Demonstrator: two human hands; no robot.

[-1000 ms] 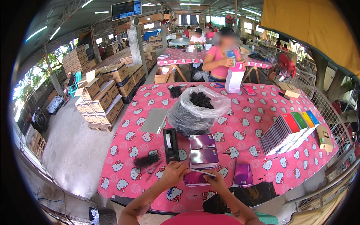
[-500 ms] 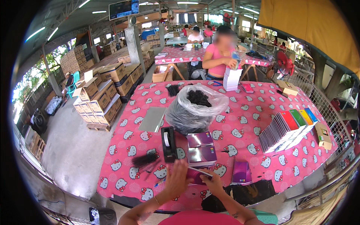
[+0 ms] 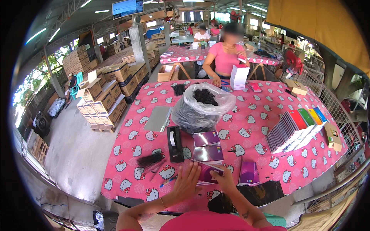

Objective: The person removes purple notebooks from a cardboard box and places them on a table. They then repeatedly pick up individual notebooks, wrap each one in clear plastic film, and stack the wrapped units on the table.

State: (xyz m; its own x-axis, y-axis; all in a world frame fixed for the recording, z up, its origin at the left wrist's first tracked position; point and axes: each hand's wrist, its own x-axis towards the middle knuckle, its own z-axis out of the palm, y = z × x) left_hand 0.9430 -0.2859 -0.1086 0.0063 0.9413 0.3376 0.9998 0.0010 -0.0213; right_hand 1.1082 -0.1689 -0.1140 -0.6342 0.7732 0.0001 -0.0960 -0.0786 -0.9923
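Note:
A purple spiral notebook [image 3: 208, 172] lies close in front of me, near the table's front edge. My right hand [image 3: 224, 179] pinches its right side between thumb and fingers. Stretched out flat, my left hand [image 3: 186, 181] presses along its left edge. Just beyond stand stacked purple notebooks [image 3: 208, 153], with a black tape dispenser [image 3: 175, 144] to their left. Another purple notebook [image 3: 249, 172] rests right of my hands. Black binding wires [image 3: 149, 159] lie left of the dispenser, and a pen [image 3: 168, 181] is beside my left hand.
A clear plastic bag of black material [image 3: 200, 107] stands mid-table beside a grey sheet [image 3: 158, 118]. At right are rows of colourful notebooks [image 3: 293, 131] and an open carton [image 3: 332, 137]. Across the table, a co-worker [image 3: 227, 57] stands behind a tall white stack [image 3: 239, 77].
The notebook in my hands has tilted down from a raised angle to lie flatter. Across the table, the co-worker has lowered one hand to the tabletop near a blue-handled tool.

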